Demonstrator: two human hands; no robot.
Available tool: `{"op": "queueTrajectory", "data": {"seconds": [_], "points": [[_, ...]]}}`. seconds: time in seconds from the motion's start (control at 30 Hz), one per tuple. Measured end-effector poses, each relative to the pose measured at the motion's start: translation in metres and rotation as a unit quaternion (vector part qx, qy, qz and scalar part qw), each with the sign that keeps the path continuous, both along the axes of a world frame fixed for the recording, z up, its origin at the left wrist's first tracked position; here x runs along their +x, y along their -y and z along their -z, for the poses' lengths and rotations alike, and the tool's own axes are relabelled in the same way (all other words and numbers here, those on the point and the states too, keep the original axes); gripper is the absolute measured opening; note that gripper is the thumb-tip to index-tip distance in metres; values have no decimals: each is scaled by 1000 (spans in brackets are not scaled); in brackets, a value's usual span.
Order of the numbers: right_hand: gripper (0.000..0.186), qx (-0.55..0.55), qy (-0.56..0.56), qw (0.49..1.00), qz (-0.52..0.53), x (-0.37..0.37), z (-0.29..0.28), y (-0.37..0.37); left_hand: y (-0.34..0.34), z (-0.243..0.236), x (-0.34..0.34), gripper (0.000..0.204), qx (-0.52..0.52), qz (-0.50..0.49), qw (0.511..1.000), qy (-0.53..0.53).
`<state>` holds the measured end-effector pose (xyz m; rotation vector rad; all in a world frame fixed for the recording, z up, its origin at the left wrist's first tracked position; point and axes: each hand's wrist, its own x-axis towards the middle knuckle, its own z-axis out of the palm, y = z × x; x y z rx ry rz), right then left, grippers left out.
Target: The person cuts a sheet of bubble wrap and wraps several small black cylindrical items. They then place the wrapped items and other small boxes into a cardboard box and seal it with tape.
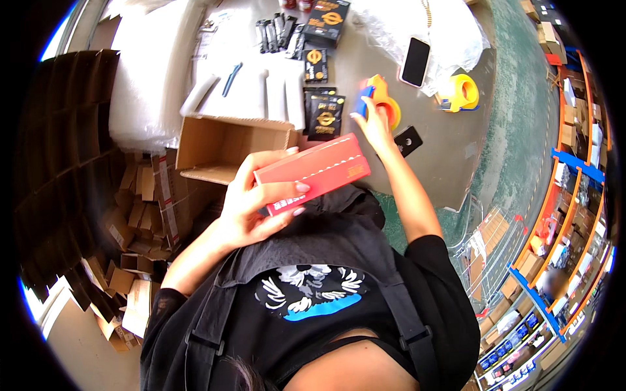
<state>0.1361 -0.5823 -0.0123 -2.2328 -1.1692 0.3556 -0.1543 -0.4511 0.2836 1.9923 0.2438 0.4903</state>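
Note:
My left hand [244, 199] is closed round a long red box [329, 169], held tilted in front of my chest. At the table's near side, my right hand [375, 127] grips an orange and blue tape dispenser [389, 104], slightly blurred. Left of the red box stands an open brown cardboard box [225, 144], its inside facing me. Black packets with gold print [326, 117] lie between that box and the dispenser. A dark flat item with a small round mark [408, 141] lies beside my right wrist.
A phone [415, 62] and a yellow tape dispenser [460, 93] lie at the right of the table [443, 143]. Farther back are a black box [327, 21], sachets [277, 32] and a blue pen [231, 79]. White wrap rolls [153, 78] stand left; shelving [567, 169] stands right.

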Motion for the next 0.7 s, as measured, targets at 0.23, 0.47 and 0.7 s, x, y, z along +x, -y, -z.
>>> {"op": "queueTrajectory", "data": {"seconds": [0.23,0.47,0.7], "points": [[45,-36,-135,974,177,54,-64,7,-50,15,-63,31,-172,99,976,88],[74,-98,-7,994,-37,67,-216,3,-98,45,-52,55,-441,172,863,173],[65,29,-234,830,-505,-96,-442,-92,-82,56,-57,60,-389,149,907,61]]}}
